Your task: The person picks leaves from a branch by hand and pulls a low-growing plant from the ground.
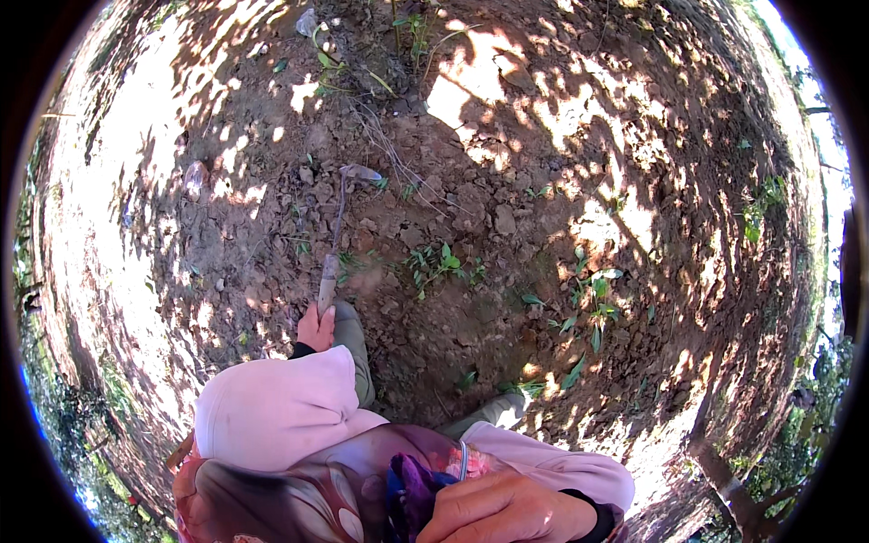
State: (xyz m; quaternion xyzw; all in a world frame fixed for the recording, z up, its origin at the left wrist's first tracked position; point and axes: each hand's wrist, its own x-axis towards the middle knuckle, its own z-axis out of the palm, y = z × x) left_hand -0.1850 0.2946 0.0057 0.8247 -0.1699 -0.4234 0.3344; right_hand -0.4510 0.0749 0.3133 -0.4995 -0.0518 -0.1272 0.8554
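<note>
My left hand (317, 326), with a black cuff at its wrist, is closed round the wooden handle of a small hand hoe (340, 222). The hoe's thin, bent metal shaft runs away from me, and its small blade (361, 172) rests at the soil beside dry stems. Close to my body, at the lower edge, my right hand (507, 511) has its fingers curled against a purple and blue cloth (412, 493). Its fingertips are partly hidden. Low green weeds (444, 262) grow to the right of the hoe handle.
Bare, cloddy soil (507, 217) spreads all round under patchy sun and shade. More leafy weeds (597, 299) stand to the right. My green-grey boots (355, 348) and pink-covered knees (281, 407) are nearest. A tree trunk (724, 475) rises at the lower right.
</note>
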